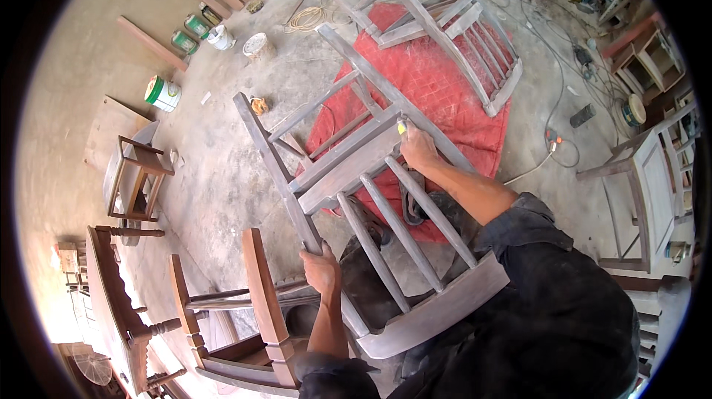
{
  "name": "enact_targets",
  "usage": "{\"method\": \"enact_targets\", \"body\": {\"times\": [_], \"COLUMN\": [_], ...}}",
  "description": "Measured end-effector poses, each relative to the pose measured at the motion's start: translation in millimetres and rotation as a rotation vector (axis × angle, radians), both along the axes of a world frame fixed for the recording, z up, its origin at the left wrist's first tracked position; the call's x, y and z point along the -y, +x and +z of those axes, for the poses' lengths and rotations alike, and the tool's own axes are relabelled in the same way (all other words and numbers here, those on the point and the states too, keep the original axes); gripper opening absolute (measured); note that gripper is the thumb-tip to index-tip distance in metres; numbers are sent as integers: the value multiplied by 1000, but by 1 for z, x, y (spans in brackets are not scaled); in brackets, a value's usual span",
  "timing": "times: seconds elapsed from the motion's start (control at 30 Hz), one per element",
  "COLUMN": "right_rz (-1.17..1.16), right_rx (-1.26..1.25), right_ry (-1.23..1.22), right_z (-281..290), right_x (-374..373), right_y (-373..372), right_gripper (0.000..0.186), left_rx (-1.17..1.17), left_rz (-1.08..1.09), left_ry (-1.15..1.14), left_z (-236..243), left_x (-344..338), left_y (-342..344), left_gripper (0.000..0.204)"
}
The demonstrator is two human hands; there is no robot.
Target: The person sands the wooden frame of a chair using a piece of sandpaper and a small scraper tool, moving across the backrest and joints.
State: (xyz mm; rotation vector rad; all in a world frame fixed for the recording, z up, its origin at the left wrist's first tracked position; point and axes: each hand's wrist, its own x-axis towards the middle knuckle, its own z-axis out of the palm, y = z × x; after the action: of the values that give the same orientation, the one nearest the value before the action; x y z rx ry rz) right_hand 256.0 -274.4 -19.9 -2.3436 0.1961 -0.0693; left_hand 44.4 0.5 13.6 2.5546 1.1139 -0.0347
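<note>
A grey wooden chair frame (348, 158) lies tilted across my lap, its slatted back and curved top rail nearest me. My left hand (322, 269) is wrapped round its left side post. At the crosspiece where the slats end, my right hand (417, 145) is closed and pressed to the wood near the right post. A small bit of yellow (402, 127) shows at its fingertips; what it belongs to is too small to tell. Below the frame my legs and shoes partly show. A red cloth (475, 139) is spread on the floor beneath and beyond it.
Another grey chair frame (445, 24) lies on the cloth at the far right. Brown unfinished chair parts (267, 302) stand close by my left arm. Buckets (163, 93) and cans line the left wall. Cables (552, 65) trail over the floor at right, near a pale cabinet (649, 184).
</note>
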Motion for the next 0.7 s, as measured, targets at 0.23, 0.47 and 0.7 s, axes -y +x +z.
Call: {"method": "enact_targets", "body": {"times": [0.23, 0.47, 0.7], "right_rz": [235, 435, 481], "right_rx": [-26, 425, 187], "right_ry": [-129, -452, -477], "right_z": [56, 7, -11], "right_x": [7, 45, 63], "right_y": [-46, -12, 0], "right_gripper": [42, 40, 45], "left_rx": [34, 5, -11], "left_rz": [34, 25, 25], "left_ry": [13, -8, -45], "left_z": [-4, -7, -7], "left_x": [-16, -13, -12], "left_y": [-5, -1, -3], "left_gripper": [57, 57, 59]}}
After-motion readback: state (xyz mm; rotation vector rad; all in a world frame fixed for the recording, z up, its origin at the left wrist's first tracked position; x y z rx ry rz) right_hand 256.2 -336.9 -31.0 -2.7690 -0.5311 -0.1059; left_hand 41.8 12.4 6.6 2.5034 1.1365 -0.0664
